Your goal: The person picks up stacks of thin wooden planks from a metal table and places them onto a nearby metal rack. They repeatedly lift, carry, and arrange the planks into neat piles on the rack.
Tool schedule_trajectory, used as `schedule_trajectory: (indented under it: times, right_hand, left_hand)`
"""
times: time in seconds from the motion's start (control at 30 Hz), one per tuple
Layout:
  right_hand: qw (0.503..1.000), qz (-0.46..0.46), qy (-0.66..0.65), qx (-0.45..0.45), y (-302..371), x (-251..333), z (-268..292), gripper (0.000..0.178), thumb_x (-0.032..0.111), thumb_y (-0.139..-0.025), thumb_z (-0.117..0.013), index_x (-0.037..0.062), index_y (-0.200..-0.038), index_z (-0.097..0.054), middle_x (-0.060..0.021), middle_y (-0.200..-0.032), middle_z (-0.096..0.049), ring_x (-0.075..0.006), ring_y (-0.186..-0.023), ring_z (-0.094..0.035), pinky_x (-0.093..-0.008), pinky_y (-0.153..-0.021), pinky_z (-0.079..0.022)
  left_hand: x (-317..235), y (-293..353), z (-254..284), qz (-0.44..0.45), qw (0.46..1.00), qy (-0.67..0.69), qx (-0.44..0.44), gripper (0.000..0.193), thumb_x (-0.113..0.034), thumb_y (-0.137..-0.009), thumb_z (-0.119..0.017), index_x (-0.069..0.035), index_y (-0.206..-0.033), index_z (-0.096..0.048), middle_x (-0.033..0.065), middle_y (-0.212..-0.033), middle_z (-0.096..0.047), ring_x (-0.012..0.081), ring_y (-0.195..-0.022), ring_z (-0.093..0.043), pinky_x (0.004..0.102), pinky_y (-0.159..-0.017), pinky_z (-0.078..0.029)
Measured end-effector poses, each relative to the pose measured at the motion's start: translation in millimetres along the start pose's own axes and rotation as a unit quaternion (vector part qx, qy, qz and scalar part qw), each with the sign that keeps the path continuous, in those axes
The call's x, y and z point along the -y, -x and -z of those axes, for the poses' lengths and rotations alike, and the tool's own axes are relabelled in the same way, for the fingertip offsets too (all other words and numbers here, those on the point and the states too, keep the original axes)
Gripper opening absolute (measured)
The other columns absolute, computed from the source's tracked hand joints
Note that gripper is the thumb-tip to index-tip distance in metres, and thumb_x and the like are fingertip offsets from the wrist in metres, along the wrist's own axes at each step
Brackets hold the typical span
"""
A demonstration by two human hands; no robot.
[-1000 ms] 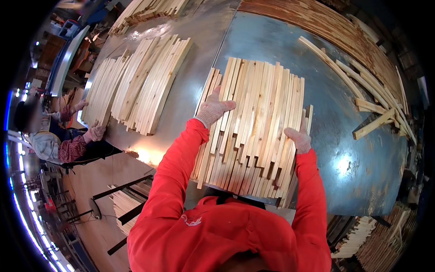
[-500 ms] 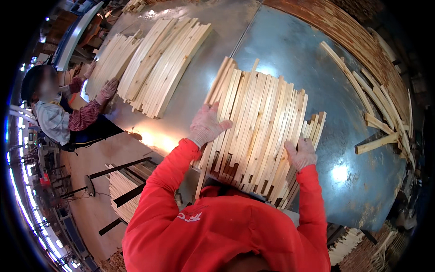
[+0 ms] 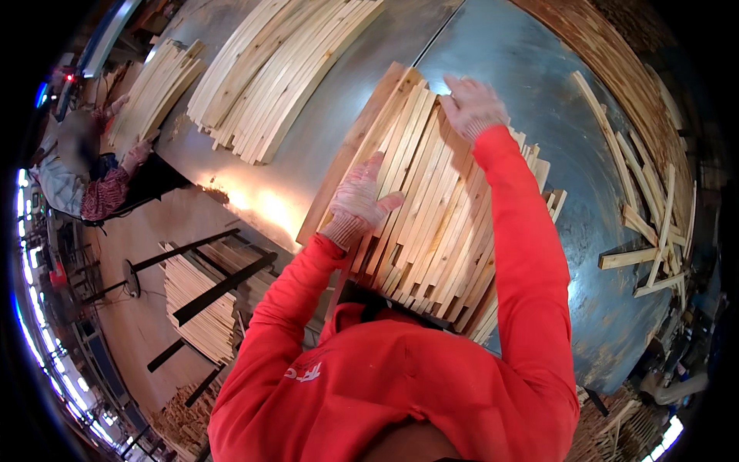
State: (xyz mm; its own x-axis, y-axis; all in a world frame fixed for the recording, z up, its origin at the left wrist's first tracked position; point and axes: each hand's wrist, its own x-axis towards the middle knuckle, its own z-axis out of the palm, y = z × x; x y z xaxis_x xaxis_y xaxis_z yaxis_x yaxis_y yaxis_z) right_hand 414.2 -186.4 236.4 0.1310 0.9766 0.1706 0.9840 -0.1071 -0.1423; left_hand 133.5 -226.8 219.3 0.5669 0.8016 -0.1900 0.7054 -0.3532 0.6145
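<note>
Though right hand [image 3: 473,108] is blurred, outstretched, left hand [image 3: 360,199] spread, partly hiding wooden sticks [image 3: 431,208]

The left head camera, a wide fisheye, is looking steeply down from above the near edge of the table [image 3: 589,200], facing across it. It is sitting close: the left hand [image 3: 363,200] and right hand [image 3: 473,106] are showing over the table, the red jacket [image 3: 431,385] is filling the view at its near side, and floor [image 3: 177,231] is showing to its left.
</note>
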Motion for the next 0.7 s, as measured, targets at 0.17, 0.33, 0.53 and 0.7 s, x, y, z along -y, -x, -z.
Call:
schedule_trajectory:
  times: [0.17,0.33,0.53,0.7]
  right_hand:
    - [0.980,-0.086,0.095,0.150,-32.8,42.0,-23.2,0.063,0.046,-0.097,-0.031,0.0066,-0.146,-0.031,-0.0094,-0.116,-0.065,-0.0249,-0.114,-0.056,-0.0377,-0.106,-0.031]
    - [0.988,-0.147,-0.049,-0.024,-10.2,59.6,-33.2,0.069,0.052,-0.093,-0.043,0.0080,-0.145,-0.033,-0.0053,-0.098,-0.068,-0.0253,-0.103,-0.059,-0.0413,-0.098,-0.039]
    - [0.873,-0.266,-0.383,-0.141,31.3,100.5,-12.9,0.058,0.038,-0.090,-0.057,0.0063,-0.137,-0.043,-0.0036,-0.070,-0.053,-0.0142,-0.062,-0.050,-0.0286,-0.064,-0.043]
    - [0.822,-0.266,-0.487,-0.128,91.0,143.8,-17.5,0.090,0.016,-0.076,-0.074,-0.0064,-0.146,-0.022,-0.0175,-0.120,-0.045,-0.0276,-0.111,-0.046,-0.0386,-0.095,-0.044]
  left_hand:
    - [24.5,3.3,-12.7,-0.005,1.000,0.021,0.004,0.102,-0.059,-0.074,-0.070,-0.008,-0.149,-0.024,0.0205,-0.146,-0.037,0.0366,-0.132,-0.040,0.0450,-0.107,-0.036]
    - [40.3,-0.5,-16.5,-0.086,0.996,0.005,-0.034,0.102,-0.064,-0.073,-0.067,-0.007,-0.147,-0.027,0.0207,-0.143,-0.040,0.0398,-0.127,-0.044,0.0458,-0.105,-0.037]
    - [41.3,1.9,-13.6,-0.121,0.989,0.046,-0.074,0.090,-0.066,-0.083,-0.055,-0.002,-0.143,-0.035,0.0254,-0.133,-0.048,0.0401,-0.125,-0.045,0.0460,-0.103,-0.038]
    - [44.7,-5.2,-28.1,-0.109,0.990,0.040,-0.079,0.087,-0.050,-0.080,-0.067,-0.003,-0.145,-0.032,0.0234,-0.138,-0.045,0.0403,-0.126,-0.044,0.0457,-0.105,-0.037]
